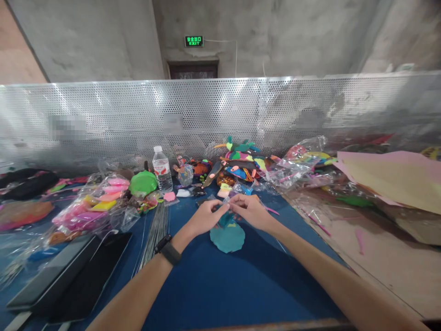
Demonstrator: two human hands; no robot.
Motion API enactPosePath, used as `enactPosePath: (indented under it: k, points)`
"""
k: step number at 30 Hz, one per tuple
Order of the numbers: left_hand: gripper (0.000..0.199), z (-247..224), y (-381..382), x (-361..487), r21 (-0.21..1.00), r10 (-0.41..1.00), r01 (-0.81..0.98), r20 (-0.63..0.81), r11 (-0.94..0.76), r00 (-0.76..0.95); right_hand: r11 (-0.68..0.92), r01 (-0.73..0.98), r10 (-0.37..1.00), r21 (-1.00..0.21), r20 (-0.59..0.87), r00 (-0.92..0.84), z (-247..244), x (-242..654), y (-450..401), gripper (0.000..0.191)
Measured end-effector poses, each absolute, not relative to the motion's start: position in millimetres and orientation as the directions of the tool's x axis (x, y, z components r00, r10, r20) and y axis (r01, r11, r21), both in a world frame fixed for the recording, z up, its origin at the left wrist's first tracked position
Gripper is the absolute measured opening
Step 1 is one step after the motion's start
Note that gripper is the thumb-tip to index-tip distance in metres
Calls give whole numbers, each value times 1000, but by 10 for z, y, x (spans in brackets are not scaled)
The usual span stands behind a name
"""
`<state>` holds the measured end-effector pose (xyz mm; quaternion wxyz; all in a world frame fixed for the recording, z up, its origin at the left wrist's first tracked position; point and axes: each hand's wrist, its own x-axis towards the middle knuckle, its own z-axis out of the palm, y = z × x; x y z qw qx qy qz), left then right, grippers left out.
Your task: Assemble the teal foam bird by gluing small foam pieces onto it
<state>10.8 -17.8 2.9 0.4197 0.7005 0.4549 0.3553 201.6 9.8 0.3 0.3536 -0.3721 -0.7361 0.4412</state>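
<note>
Left hand (207, 216), right hand (251, 212): fingers curled, tips close; cannot tell what's held. Teal disc (227, 240) on tabletop (220, 294) between wrists.

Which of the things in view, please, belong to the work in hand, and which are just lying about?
In hand:
- small teal piece at the fingertips of the left hand and right hand, details blurred
- flat teal disc just below

Apparently lying about:
- water bottle
- black flat device
- large pale sheet
</note>
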Motion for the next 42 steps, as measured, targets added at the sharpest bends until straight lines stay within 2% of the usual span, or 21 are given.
enactPosePath:
  k: [5, 9, 12, 17, 20, 27, 30, 34, 39, 42]
  points:
    - [33, 23, -131, 94, 867, 928, 377, 219, -327, 302, 306, 228, 853, -924, 160, -497, 5, 2008, 76, 37]
    - [29, 22, -118, 101, 814, 901, 406, 305, -414, 308, 370, 310, 852, -876, 186, -490, 0, 2011, 101, 29]
    - [28, 15, -117, 106, 808, 909, 432, 292, -401, 299, 420, 320, 828, -850, 213, -519, 1, 2011, 108, 32]
    - [23, 7, -128, 108, 799, 891, 410, 334, -440, 307, 379, 315, 823, -870, 161, -545, 23, 1987, 62, 31]
    - [22, 21, -147, 118, 784, 874, 406, 348, -469, 338, 326, 262, 813, -908, 128, -568, 41, 1955, 20, 30]
    - [28, 74, -179, 98, 794, 854, 382, 304, -472, 422, 308, 149, 781, -940, 160, -603, 40, 1925, -11, 19]
    - [29, 77, -176, 77, 787, 848, 382, 314, -484, 427, 320, 177, 787, -931, 157, -597, 40, 1935, 3, 23]
    - [30, 53, -146, 77, 785, 868, 396, 350, -477, 351, 345, 255, 779, -903, 124, -615, 50, 1955, 17, 36]
    - [29, 11, -93, 69, 801, 887, 389, 366, -455, 283, 492, 319, 773, -810, 238, -587, 56, 1961, -19, 40]
    - [29, -10, -79, 52, 815, 893, 386, 327, -432, 309, 526, 358, 771, -771, 255, -584, 60, 1960, -52, 41]
